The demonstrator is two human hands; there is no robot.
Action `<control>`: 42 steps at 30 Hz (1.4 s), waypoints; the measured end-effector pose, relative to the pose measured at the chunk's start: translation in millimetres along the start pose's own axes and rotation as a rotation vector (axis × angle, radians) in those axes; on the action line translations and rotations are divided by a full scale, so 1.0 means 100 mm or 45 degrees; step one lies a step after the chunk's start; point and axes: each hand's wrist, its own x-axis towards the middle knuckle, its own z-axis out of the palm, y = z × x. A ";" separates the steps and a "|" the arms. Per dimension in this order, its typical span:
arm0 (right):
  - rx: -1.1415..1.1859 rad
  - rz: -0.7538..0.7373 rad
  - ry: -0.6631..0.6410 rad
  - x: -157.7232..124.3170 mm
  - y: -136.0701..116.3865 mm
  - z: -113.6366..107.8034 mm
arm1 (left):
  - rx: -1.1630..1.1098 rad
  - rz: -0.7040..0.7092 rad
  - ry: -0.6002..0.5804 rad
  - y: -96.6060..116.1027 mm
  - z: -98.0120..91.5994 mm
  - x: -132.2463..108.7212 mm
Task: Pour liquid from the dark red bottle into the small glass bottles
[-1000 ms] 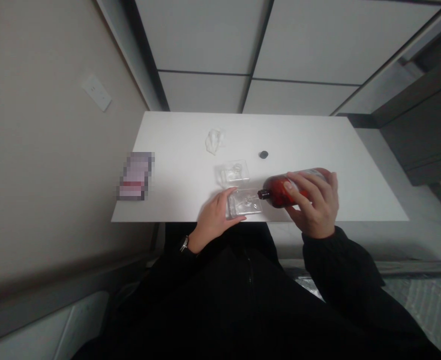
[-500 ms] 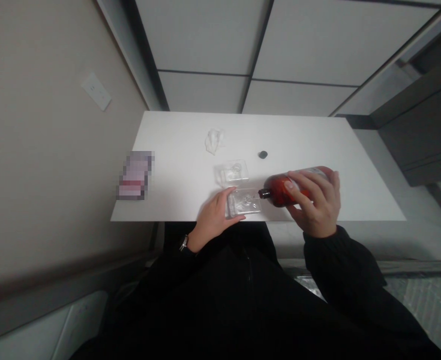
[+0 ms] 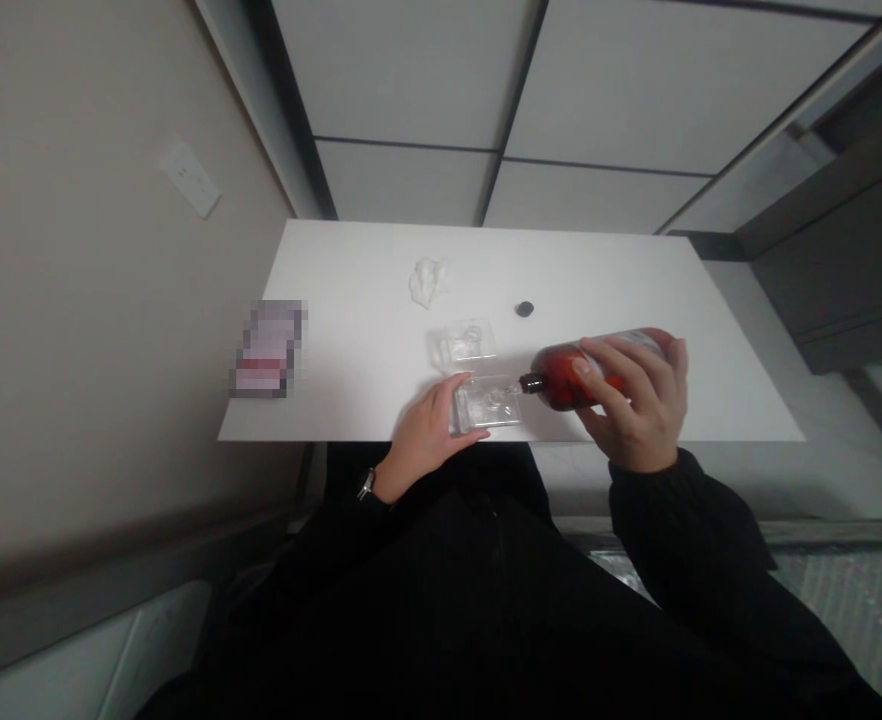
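Observation:
My right hand (image 3: 636,405) is wrapped round an amber bottle (image 3: 561,378) that lies almost flat, its open neck pointing left over a clear square container (image 3: 487,404) near the front edge of the white table (image 3: 351,340). My left hand (image 3: 430,430) grips the left side of that container, thumb on its near edge and fingers curled along its far side. A second clear piece, like a lid (image 3: 465,343), lies just behind it. The bottle's small black cap (image 3: 524,309) rests further back.
A crumpled white tissue (image 3: 426,280) lies toward the back of the table. A blurred-out pink and white item (image 3: 267,350) sits at the table's left edge, by the wall. Dark cabinets stand off to the right.
The bottle's neck has shifted slightly right and its body tipped a little further. My left hand stays on the container.

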 end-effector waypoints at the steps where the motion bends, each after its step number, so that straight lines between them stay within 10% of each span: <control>1: 0.000 -0.004 0.004 0.00 0.00 -0.01 | 0.003 -0.002 0.002 0.00 0.00 0.00; 35: -0.107 -0.033 -0.006 0.01 0.04 -0.03 | 0.019 0.026 0.008 -0.01 0.03 -0.01; 42: 0.067 0.203 -0.189 -0.07 0.06 -0.03 | 0.021 0.012 -0.002 0.01 0.02 0.00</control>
